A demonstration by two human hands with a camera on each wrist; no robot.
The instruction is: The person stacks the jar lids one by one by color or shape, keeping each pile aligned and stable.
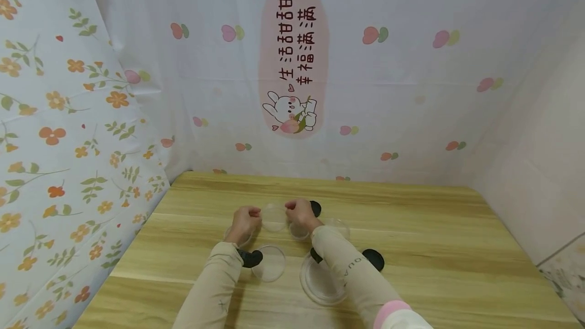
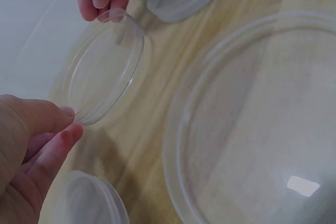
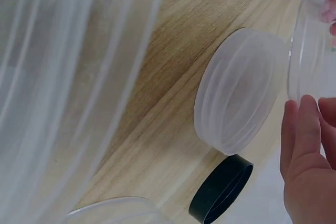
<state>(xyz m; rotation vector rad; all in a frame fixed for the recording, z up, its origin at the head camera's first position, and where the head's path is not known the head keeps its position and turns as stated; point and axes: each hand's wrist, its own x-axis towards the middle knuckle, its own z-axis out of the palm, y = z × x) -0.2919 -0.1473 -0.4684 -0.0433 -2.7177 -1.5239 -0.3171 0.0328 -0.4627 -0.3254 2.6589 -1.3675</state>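
A clear round plastic lid (image 1: 274, 219) was held between both hands over the worktop (image 1: 439, 248), the left hand (image 1: 245, 224) pinching one side of its rim and the right hand (image 1: 301, 212) the other. The step in hand looked like positioning this one lid; the next move seemed to call for a light, even pinch. Beyond the right fingertips lay a frosted lid (image 3: 236, 93), a black cap (image 3: 220, 190) just beside it.
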